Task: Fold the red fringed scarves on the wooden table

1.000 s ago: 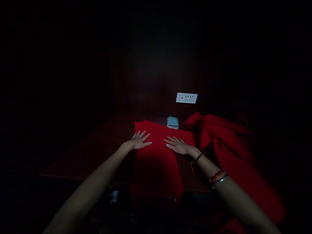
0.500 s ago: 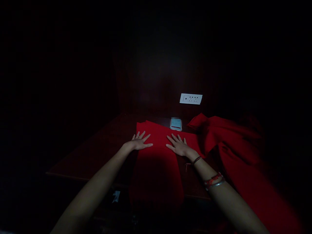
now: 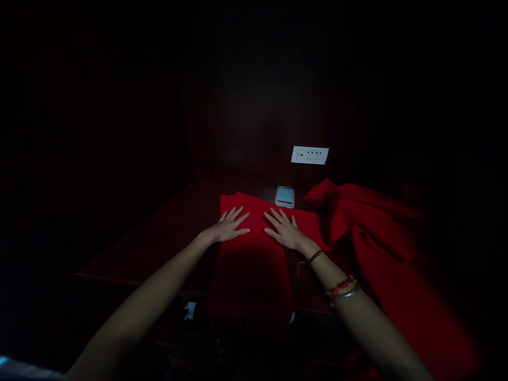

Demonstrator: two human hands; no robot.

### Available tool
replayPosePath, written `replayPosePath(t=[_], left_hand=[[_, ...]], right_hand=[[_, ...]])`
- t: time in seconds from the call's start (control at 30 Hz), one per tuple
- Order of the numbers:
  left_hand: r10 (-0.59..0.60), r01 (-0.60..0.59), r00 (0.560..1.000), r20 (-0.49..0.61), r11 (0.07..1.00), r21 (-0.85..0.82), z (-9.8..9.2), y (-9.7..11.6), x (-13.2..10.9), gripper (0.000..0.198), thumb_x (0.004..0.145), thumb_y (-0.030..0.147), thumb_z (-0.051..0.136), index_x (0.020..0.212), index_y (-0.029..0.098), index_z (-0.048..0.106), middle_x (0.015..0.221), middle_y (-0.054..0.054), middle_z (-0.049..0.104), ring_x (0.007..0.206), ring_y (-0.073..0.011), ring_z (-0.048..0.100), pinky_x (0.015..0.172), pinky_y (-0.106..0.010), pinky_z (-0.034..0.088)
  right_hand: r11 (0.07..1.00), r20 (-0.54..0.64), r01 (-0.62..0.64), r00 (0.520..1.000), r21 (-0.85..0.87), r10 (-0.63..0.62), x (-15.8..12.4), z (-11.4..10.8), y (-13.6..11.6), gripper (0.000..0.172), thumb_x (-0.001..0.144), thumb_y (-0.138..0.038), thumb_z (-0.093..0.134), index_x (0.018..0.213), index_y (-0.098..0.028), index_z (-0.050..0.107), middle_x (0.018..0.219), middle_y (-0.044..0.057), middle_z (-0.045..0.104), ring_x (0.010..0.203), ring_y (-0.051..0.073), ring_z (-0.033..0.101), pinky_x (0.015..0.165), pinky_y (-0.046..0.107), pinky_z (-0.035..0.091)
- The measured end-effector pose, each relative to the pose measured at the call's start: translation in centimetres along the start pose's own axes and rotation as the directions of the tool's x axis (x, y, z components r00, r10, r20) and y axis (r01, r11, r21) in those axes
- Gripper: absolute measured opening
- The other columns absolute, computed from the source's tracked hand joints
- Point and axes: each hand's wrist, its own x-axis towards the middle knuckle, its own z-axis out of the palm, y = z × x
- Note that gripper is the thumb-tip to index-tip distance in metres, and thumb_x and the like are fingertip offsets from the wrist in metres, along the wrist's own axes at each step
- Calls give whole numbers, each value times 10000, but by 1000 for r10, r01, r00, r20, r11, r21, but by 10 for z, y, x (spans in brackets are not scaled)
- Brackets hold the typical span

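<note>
A red cloth with a fringed lower end, like a scarf (image 3: 252, 270), lies on the dark wooden table (image 3: 159, 238) and hangs over its front edge. Flat on its left part rests my left hand (image 3: 228, 226), fingers spread, a ring on one finger. My right hand (image 3: 284, 230) lies on the same cloth to the right, palm down with fingers apart. Between the two hands the red fabric looks smooth. On the right, more red cloth (image 3: 381, 222) sits bunched and trails down over the front; whether it is one piece with the scarf I cannot tell.
Beyond the cloth lies a phone-like flat thing with a lit face (image 3: 284, 197). A white socket plate (image 3: 310, 155) is on the dark wall behind. Below the table's front edge a small pale scrap (image 3: 189, 310) shows. Much of the surroundings is too dark to make out.
My right hand has slid slightly left over the cloth, closer to my left hand. The cloth's fringed end now shows below the table edge. The whole view has shifted slightly.
</note>
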Motion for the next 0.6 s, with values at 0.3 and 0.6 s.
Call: replayPosePath(t=[0.3, 0.6], left_hand=[[-126, 126, 988, 86, 992, -2, 0, 2, 0, 739, 729, 666, 142, 1327, 241, 56, 1384, -50, 4, 1247, -257, -14, 981, -443, 62], [-246, 244, 965, -88, 969, -32, -3, -19, 3, 740, 731, 660, 144, 1328, 230, 65, 1385, -53, -50, 1243, -260, -59, 982, -449, 64]], right_hand=[[999, 165, -12, 986, 43, 4, 2, 3, -2, 639, 750, -639, 145, 1306, -326, 123, 1390, 9, 68, 1249, 268, 23, 940, 560, 38], [992, -137, -89, 985, 89, 101, 4, 0, 14, 597, 791, -521, 301, 1291, -199, 250, 1365, 83, 181, 1244, 237, 110, 973, 464, 138]])
